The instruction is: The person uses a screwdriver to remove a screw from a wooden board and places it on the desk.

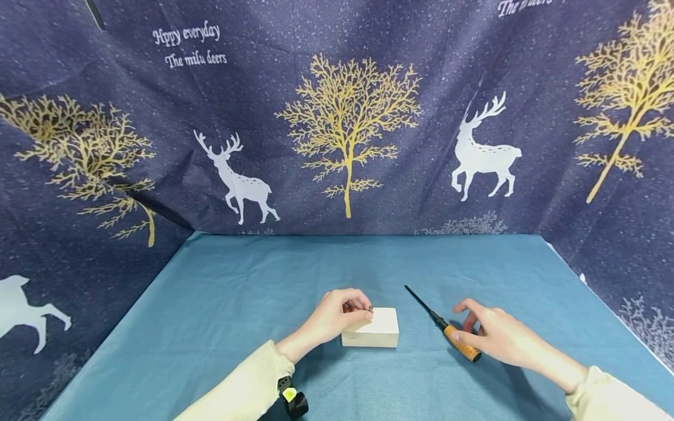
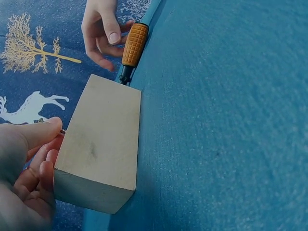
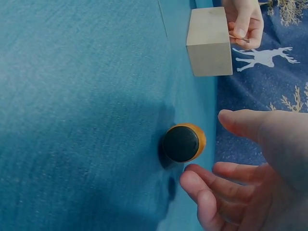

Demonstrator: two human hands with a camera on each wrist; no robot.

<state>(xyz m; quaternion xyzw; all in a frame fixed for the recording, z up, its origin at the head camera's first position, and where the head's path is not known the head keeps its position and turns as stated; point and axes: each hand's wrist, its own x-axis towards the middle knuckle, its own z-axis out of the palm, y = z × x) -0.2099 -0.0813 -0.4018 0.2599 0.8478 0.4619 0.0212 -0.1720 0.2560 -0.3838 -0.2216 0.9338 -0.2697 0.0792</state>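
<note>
A pale wooden block [image 1: 371,339] lies on the blue cloth in the middle. Over its top my left hand [image 1: 337,316] pinches a small metal screw [image 3: 239,38] between thumb and forefinger, with the other fingers curled below. Much of the screw is hidden by the fingertips. To the right of the block lies a screwdriver [image 1: 465,349] with a ribbed orange handle and a black shaft pointing away to the left. My right hand [image 1: 495,333] hovers around the handle, thumb and fingers spread apart. In the right wrist view the handle's black end cap [image 3: 180,144] shows between thumb and fingers.
Blue cloth [image 1: 237,304] covers the table. Behind it hangs a dark curtain [image 1: 295,193] printed with deer and golden trees. A small black wrist camera [image 1: 295,400] is strapped at the left sleeve.
</note>
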